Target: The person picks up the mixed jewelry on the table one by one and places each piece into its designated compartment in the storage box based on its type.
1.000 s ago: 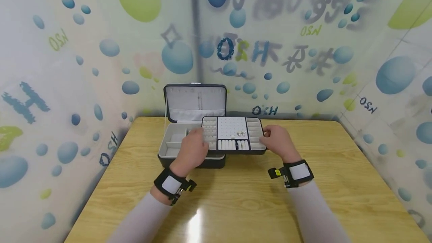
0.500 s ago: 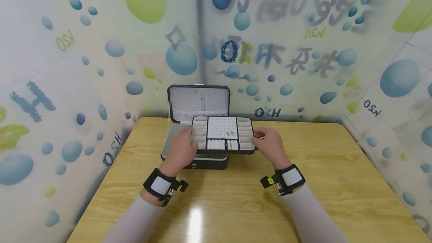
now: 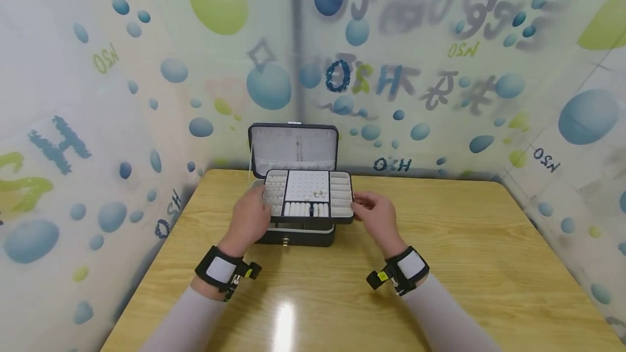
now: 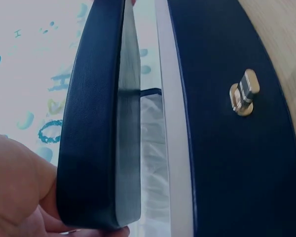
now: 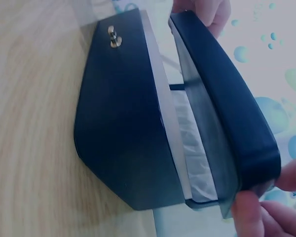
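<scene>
A dark jewelry tray (image 3: pixel 307 194) with pale compartments hangs between my two hands, above the base of an open jewelry box (image 3: pixel 303 237). My left hand (image 3: pixel 248 215) grips the tray's left end, and my right hand (image 3: pixel 377 215) pinches its right end. Small earrings (image 3: pixel 320 194) sit on the tray's white middle panel, over a row of ring rolls (image 3: pixel 299 209). Both wrist views show a gap between the tray's underside (image 4: pixel 129 148) and the box's pale rim (image 5: pixel 163 103). A gold clasp (image 4: pixel 244 93) marks the box front. The tray hides most of the box's inside.
The box's raised lid (image 3: pixel 294 148) leans back close to the wall (image 3: pixel 415 69), with a necklace (image 3: pixel 299 148) hanging inside it. The wooden table (image 3: pixel 440 265) spreads out in front and to the right. Walls border its back and sides.
The tray has moved left in both hands, from jutting past the box's right side to nearly over its base. The head view has shifted slightly.
</scene>
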### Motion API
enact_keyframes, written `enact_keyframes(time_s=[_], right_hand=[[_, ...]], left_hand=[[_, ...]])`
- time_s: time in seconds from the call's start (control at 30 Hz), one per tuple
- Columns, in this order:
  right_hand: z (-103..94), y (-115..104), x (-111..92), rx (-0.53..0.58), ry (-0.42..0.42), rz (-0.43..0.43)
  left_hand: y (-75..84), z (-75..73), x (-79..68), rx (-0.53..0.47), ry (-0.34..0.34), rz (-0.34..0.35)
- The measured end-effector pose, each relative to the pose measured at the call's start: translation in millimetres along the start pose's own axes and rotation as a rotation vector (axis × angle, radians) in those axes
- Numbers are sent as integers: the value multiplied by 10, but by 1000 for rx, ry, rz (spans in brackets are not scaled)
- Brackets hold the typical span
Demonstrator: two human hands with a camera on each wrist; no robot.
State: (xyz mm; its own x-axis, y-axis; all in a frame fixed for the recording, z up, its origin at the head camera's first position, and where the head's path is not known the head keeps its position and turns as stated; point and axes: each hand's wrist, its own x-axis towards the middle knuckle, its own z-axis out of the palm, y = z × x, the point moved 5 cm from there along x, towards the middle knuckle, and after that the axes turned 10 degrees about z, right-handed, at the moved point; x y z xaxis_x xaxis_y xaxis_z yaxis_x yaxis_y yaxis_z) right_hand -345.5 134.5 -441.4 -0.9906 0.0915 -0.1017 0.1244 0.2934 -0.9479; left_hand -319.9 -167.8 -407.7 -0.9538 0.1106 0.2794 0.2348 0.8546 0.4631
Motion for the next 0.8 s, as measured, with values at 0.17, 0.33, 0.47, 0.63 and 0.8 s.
enact_keyframes(time_s=[0.17,0.33,0.47,0.63,0.8], right_hand=[[67,1,-26,79,-5,2],[129,6,-43,139,-31,-13],[205,41,-53,207,-79,4],[298,97,-76,247,-121,27],[356,127,-105,235,-130,12]], left_hand=[[-53,-47,20,18,8,5],[-100,-99,31,29,15,8],[-153,-128,40,34,26,-14],[-200,-159,47,39,31,-32],[-234,-171,46,40,25,-38]])
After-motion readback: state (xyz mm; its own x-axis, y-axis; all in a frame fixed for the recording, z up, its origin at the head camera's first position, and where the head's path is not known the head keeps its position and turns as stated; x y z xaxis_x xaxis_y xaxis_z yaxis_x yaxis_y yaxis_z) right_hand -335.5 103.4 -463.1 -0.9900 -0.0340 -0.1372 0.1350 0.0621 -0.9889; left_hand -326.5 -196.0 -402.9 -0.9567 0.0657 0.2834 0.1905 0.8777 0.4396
